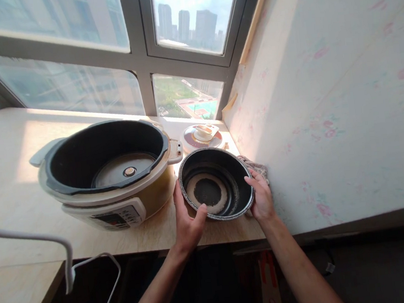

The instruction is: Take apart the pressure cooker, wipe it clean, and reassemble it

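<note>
A round black inner pot (208,192) with a worn, pale ring on its bottom is held between both hands, its mouth tilted toward me. My left hand (188,223) wraps its near left side, thumb over the rim. At the right edge, my right hand (261,194) grips the rim with the thumb on top. To the left stands an electric cooker body (156,195) without a lid, its dark cavity showing a heating plate with a round knob in the centre. Behind the pot lies a lid (203,136) with a light handle.
A crumpled cloth (257,168) lies by the flowered wall (323,123), partly behind my right hand. White cable (47,235) hangs over the sill's front edge at left. Windows (183,22) close off the back of the marbled sill (6,193). Below, a paper bag (270,284) stands.
</note>
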Tool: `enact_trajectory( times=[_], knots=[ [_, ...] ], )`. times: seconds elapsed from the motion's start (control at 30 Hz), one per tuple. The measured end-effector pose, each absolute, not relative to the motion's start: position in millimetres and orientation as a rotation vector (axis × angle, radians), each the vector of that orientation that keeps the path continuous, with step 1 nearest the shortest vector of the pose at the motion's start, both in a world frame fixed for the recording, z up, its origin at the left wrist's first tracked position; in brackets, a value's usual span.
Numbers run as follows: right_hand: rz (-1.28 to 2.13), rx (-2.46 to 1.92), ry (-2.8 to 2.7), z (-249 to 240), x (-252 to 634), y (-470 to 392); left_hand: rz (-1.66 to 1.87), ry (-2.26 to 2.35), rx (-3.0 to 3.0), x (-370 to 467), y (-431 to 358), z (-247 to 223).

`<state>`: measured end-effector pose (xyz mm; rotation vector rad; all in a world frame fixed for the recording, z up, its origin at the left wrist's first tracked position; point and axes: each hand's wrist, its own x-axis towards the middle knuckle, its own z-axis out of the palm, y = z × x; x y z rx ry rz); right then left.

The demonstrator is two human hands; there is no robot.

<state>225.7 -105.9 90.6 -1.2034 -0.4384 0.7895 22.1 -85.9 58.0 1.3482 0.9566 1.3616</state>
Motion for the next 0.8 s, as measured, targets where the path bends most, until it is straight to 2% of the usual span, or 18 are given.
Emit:
enact_trajectory(
  times=[0.37, 0.6, 0.67, 0.8],
  knots=[
    [0.826, -1.196, -0.554, 83.9, 234.7, -101.1, 1.364, 0.981, 1.263, 24.4, -82.9, 62.8],
    [0.822, -1.356, -0.663, 88.2, 259.7, -92.6, 1.346, 1.012, 1.192, 21.8, -84.0, 54.9],
    [0.647, -1.465, -0.768, 90.6, 274.9, -87.2, 1.351, 1.02, 1.188, 22.0, -85.2, 56.5],
    [0.076, -1.83, -1.258, 88.2, 302.4, -73.0, 1.369, 1.038, 1.163, 23.6, -86.4, 61.7]
  ],
)
